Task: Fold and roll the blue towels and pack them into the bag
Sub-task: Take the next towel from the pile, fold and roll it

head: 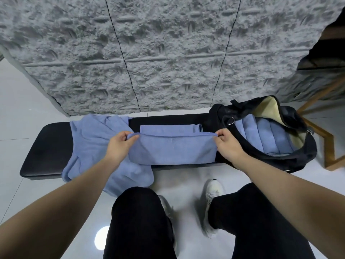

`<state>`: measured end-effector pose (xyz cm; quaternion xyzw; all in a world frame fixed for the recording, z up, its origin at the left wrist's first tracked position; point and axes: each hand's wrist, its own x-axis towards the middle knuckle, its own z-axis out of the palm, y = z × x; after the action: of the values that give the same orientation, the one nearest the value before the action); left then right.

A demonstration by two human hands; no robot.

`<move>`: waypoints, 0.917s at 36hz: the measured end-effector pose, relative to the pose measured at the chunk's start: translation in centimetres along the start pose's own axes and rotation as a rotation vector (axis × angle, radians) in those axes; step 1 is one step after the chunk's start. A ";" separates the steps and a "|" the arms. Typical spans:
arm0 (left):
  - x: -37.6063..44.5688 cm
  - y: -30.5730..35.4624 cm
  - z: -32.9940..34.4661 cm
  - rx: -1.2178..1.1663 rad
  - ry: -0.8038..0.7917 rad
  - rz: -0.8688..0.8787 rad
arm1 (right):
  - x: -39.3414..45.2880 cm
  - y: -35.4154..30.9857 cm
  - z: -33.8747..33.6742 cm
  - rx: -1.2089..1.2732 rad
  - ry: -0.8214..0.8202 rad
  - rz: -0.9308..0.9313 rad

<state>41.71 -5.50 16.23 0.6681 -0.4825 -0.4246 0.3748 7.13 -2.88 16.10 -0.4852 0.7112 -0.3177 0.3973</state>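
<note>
A: The folded blue towel [172, 146] is lying across the middle of the black bench [46, 146], its top layer being lifted.

B: The left hand [119, 146] is pinching the fold's left corner, the right hand [228, 144] is pinching the right.

A: Loose blue towels [89, 139] are lying heaped to the left, draping over the near edge.

B: On the right, the black bag [298, 146] is sitting unzipped, with rolled towels [261, 135] lined up inside.
</note>
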 end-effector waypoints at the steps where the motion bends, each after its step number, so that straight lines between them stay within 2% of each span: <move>1: 0.7 0.1 0.4 -0.013 0.009 -0.004 | 0.6 0.0 0.3 0.030 0.014 0.010; 6: 4.0 -0.1 2.1 -0.059 0.060 -0.057 | 3.0 0.1 1.5 0.127 0.119 0.068; 12: 7.4 -1.2 3.4 -0.012 0.082 -0.070 | 4.9 -0.1 2.4 -0.078 0.160 0.045; 30: 12.6 -3.9 6.1 0.135 0.136 -0.089 | 10.3 -0.8 3.5 -0.227 0.061 0.149; 33: 12.6 -3.9 6.6 0.254 0.097 -0.072 | 10.9 -0.7 3.9 -0.256 0.028 0.160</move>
<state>39.06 -17.27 7.70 0.7467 -0.4895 -0.3404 0.2949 8.54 -13.65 12.05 -0.4692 0.7877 -0.1988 0.3462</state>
